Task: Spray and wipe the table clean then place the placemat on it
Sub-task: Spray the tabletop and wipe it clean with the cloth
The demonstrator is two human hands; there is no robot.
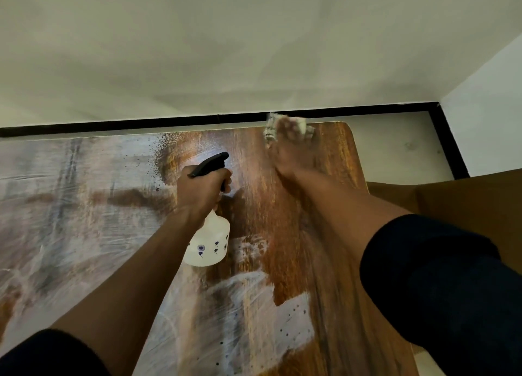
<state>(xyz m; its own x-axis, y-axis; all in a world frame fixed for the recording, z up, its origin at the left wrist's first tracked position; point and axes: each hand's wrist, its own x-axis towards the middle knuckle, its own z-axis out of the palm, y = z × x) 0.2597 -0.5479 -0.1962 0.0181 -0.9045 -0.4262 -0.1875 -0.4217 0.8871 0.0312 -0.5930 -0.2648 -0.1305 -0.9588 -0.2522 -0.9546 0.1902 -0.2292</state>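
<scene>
Wood-grain table (324, 262) — surface streaked with pale film and dotted with spray droplets; clean brown grain shows in the far right portion. Left hand (202, 189): grip closed round the black trigger head of a translucent spray bottle (210, 242), held above the table. Right hand (293, 149): blurred, on a white cloth (282, 128) at the far edge; its grip cannot be told. Judged: spraying and wiping partly done — placemat not in view, placing still left.
</scene>
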